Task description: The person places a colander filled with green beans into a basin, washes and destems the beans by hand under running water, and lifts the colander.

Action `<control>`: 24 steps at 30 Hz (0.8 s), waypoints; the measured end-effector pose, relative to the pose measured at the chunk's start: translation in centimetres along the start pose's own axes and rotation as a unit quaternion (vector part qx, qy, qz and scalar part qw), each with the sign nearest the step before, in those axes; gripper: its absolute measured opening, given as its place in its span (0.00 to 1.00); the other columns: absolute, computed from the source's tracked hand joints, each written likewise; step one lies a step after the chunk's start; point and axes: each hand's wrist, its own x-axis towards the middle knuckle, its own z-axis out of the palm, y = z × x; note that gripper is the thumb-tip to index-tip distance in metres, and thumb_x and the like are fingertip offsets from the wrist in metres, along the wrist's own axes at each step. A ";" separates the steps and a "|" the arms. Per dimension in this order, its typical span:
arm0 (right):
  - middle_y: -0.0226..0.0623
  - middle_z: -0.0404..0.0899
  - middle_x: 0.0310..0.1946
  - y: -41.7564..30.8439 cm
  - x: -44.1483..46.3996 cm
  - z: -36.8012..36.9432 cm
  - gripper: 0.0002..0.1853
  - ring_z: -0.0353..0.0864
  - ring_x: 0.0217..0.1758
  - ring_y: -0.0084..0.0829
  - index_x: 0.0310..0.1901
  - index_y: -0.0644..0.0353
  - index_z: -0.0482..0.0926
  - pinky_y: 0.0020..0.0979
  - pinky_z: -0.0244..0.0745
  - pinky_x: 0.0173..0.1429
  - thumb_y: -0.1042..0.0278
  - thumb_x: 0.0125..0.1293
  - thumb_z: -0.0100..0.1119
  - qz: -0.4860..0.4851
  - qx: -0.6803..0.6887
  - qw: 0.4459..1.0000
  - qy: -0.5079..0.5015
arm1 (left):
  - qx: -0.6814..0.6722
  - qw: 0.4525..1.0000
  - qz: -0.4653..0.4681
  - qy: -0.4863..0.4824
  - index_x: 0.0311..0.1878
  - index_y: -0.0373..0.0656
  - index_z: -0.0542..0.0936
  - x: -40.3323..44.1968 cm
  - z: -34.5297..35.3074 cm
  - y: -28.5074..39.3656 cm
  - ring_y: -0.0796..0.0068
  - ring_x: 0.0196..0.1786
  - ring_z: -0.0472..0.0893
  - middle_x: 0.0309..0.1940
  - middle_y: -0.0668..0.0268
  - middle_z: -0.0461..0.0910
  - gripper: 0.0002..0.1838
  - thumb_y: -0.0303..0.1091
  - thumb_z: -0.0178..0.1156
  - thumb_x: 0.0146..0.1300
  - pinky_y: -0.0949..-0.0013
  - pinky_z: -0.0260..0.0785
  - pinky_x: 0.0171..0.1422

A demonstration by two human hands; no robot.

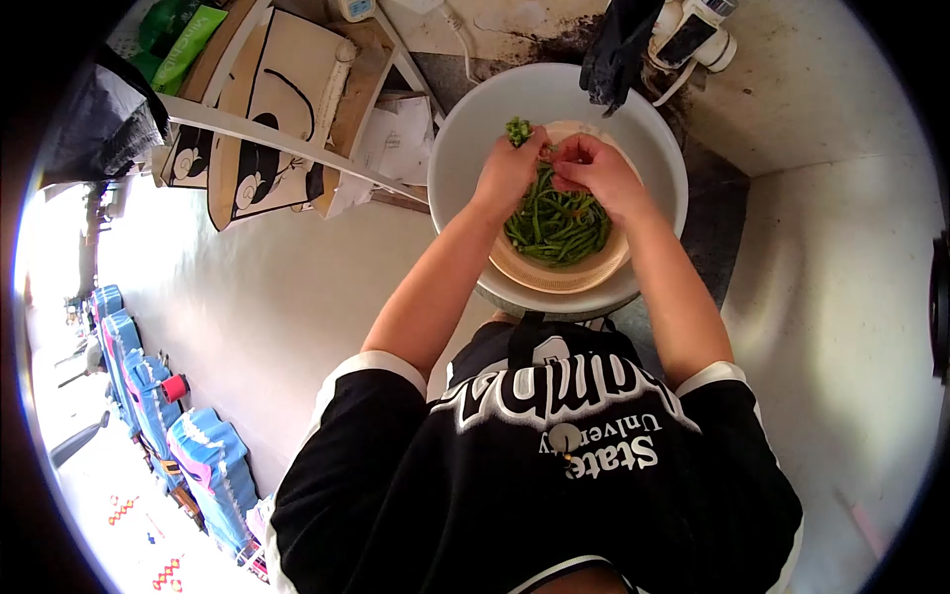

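Note:
Long green beans (pixel 559 230) lie heaped in a cream-coloured colander (pixel 534 274), which sits inside a large pale basin (pixel 457 139). Over the far side of the colander, my left hand (pixel 510 170) is closed around a small bunch of green beans (pixel 518 131), whose ends poke out past the fingers. Close beside it, my right hand (pixel 600 174) has its fingers pinched together near the left fingertips. Whatever is between those right fingers is too small to make out.
A black bag (pixel 616 54) hangs over the basin's far rim, beside white pipe fittings (pixel 693 38). To the left stands a shelf with a white frame (pixel 287 147), holding a printed paper bag (pixel 262 109). Blue-covered chairs (pixel 213 465) stand farther left.

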 end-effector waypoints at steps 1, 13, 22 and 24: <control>0.30 0.75 0.34 -0.4 0.0 0.6 0.07 0.77 0.34 0.22 0.41 0.62 0.74 0.23 0.75 0.42 0.73 0.61 0.55 -0.035 -0.008 0.999 0.008 | 0.024 1.000 0.013 0.015 0.34 0.43 0.72 0.3 -0.4 -0.6 0.86 0.24 0.65 0.24 0.73 0.69 0.07 0.36 0.52 0.64 0.80 0.52 0.23; 0.38 0.75 0.37 1.3 1.4 2.7 0.07 0.78 0.36 0.34 0.37 0.58 0.76 0.30 0.72 0.39 0.73 0.56 0.59 -0.254 -0.357 0.892 0.116 | -0.174 0.976 -0.133 -0.006 0.35 0.45 0.70 -1.2 -2.1 -1.5 0.86 0.20 0.57 0.27 0.72 0.67 0.06 0.36 0.51 0.63 0.82 0.45 0.20; 0.45 0.77 0.38 11.4 3.5 -1.4 0.12 0.77 0.43 0.44 0.42 0.59 0.77 0.42 0.71 0.43 0.63 0.62 0.52 -0.050 -0.680 0.731 0.025 | -0.070 0.988 -0.132 -0.028 0.31 0.45 0.72 -1.6 -5.9 -3.9 0.89 0.19 0.58 0.21 0.75 0.67 0.12 0.43 0.53 0.64 0.82 0.44 0.19; 0.45 0.78 0.35 9.7 3.0 -0.9 0.12 0.77 0.41 0.44 0.43 0.59 0.77 0.42 0.71 0.44 0.63 0.61 0.53 -0.066 -0.608 0.790 0.049 | 0.020 0.993 -0.114 -0.013 0.29 0.44 0.73 -1.4 -6.2 -4.1 0.87 0.18 0.59 0.19 0.75 0.66 0.15 0.45 0.52 0.64 0.80 0.47 0.19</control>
